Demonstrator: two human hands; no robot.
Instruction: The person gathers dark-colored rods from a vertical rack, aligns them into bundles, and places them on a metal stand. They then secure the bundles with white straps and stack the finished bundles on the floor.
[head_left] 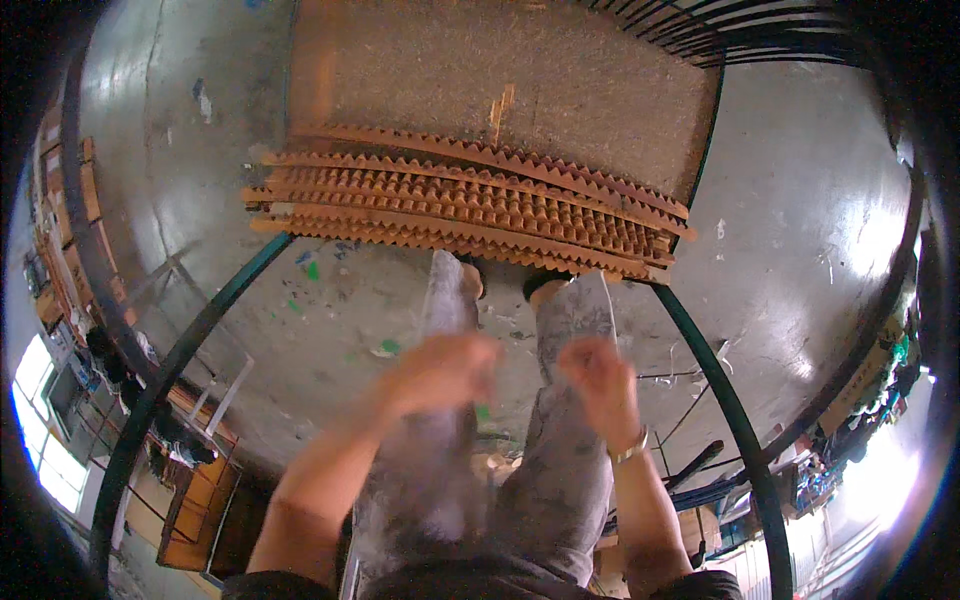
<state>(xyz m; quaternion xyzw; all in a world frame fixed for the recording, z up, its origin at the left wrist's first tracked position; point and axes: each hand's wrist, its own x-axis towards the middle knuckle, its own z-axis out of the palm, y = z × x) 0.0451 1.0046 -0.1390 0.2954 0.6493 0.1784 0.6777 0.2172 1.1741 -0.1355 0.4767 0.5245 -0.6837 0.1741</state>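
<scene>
In front of my knees lies a stack of long rust-brown strips (470,200) with toothed edges, side by side across the near end of a brown board (420,70). My left hand (445,372) is over my left thigh, its fingers smeared by motion, so I cannot make out their grip. Over my right thigh my right hand (603,375) has its fingers curled in and pressed together. Whatever they may hold is hidden or too small to name. Both hands are apart from the strips, on my side of them. A metal band (630,448) circles my right wrist.
Dark green bars (190,340) slope down on either side of my legs. Thin black rods (750,35) fan out at the far right. A light metal frame (228,395) stands at left on the grey floor (800,200). Cluttered shelves (75,230) line the left edge.
</scene>
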